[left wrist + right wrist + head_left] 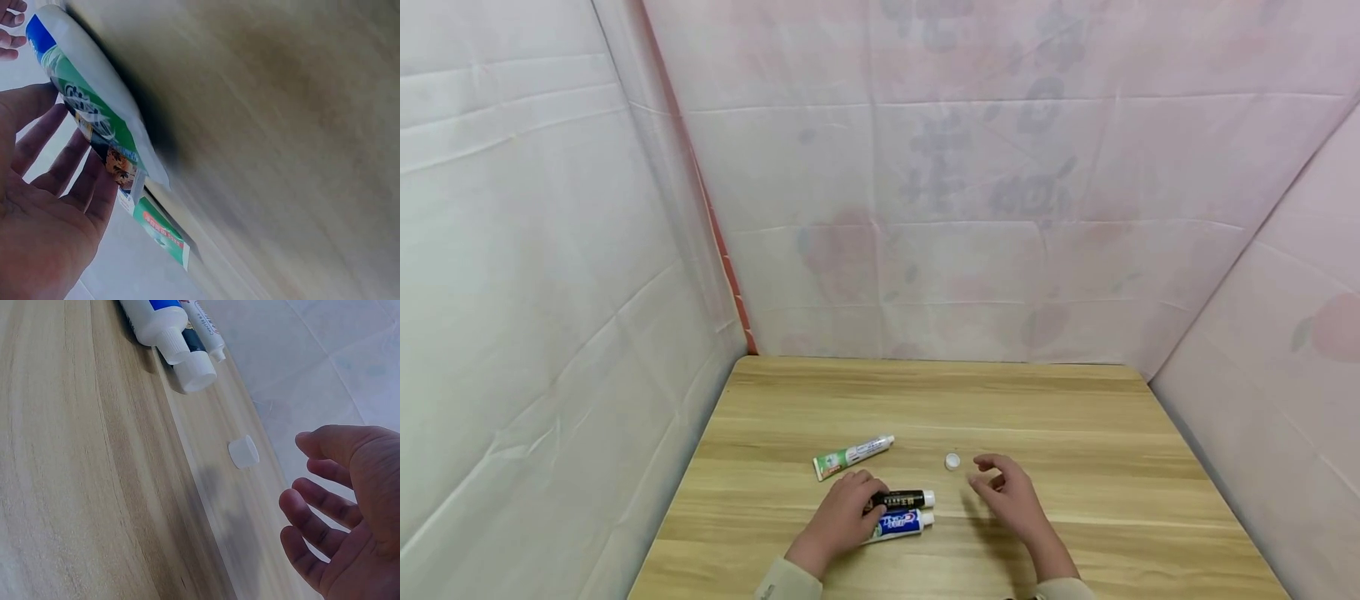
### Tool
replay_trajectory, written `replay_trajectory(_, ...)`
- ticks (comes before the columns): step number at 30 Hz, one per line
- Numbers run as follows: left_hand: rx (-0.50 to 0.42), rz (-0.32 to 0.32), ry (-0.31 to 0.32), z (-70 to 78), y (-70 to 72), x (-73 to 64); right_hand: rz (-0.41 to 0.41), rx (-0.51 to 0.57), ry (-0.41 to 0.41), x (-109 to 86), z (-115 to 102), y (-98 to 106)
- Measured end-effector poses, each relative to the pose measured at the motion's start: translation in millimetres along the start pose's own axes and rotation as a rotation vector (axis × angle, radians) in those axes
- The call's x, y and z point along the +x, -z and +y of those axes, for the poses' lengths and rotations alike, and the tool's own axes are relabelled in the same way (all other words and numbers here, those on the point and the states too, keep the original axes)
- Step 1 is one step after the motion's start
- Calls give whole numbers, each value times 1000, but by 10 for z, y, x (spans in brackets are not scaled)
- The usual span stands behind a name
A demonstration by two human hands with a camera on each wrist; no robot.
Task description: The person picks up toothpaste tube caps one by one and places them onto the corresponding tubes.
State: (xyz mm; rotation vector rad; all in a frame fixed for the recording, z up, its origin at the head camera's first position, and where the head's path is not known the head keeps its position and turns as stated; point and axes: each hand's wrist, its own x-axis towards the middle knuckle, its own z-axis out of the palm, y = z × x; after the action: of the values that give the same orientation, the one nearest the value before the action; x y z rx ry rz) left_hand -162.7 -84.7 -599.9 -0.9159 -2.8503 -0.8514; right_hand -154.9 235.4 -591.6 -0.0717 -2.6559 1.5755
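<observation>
My left hand [842, 512] holds a black toothpaste tube [906, 499] with a white cap, thumb on the near side and fingers on the far side. Right beside it, nearer me, a blue, green and white toothpaste tube [901, 522] lies on the table, white cap pointing right. Beyond the hand is a green and white toothpaste tube [853, 457]; its narrow nozzle is bare in the right wrist view. A loose white cap [244, 452] stands on the table. To its right, my right hand [1011, 497] hovers with fingers loosely bent, holding nothing.
The wooden table [1120, 467] has rounded far corners. A pale printed sheet [962, 275] hangs behind it, with more white sheeting [550, 333] along the left and right sides.
</observation>
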Motion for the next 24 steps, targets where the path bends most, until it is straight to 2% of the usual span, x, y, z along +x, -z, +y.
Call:
replay_trajectory(6,-8,61,-24,-23,33,31,3,-22,1,36,-9,-13)
replay_trajectory(16,8,153,10,-120,44,100,5,-55,11,68,22,-25)
replay_trajectory(24,-7,151,76,-206,102,127,-31,-42,-7,110,-7,-66)
